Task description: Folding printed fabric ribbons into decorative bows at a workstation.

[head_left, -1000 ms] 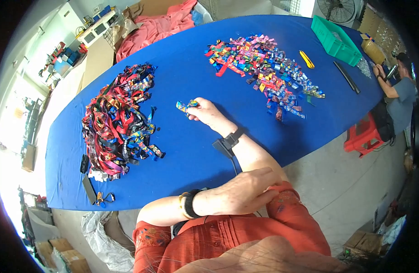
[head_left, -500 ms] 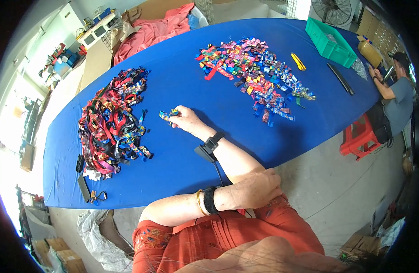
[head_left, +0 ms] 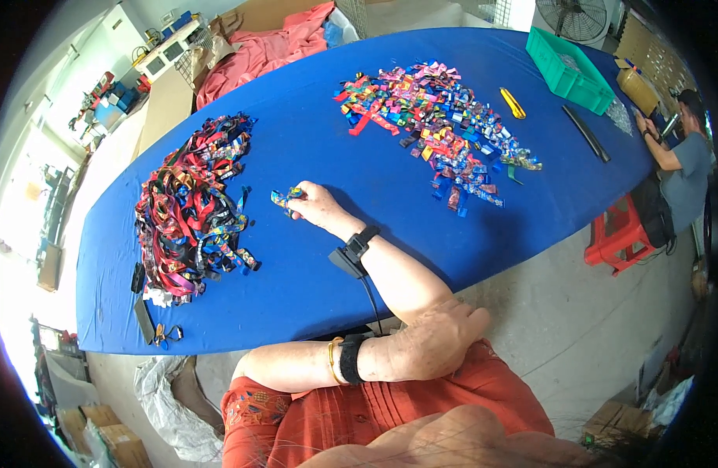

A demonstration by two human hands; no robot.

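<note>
Since earlier, right hand [head_left: 316, 206] slides left, pinching small ribbon piece [head_left: 285, 198]; mid-transfer toward dark ribbon pile [head_left: 191, 207]; next needs release there. Left hand [head_left: 433, 343] rests, holding nothing.

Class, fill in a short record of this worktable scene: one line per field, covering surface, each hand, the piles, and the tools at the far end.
Surface: blue table
Right hand: pinching a small folded ribbon piece
Left hand: resting on the right forearm, holding nothing
Left pile: tangled ribbons, red, black and blue
Right pile: short folded ribbon pieces, many colours
Far end: green crate, yellow utility knife, black bar
</note>
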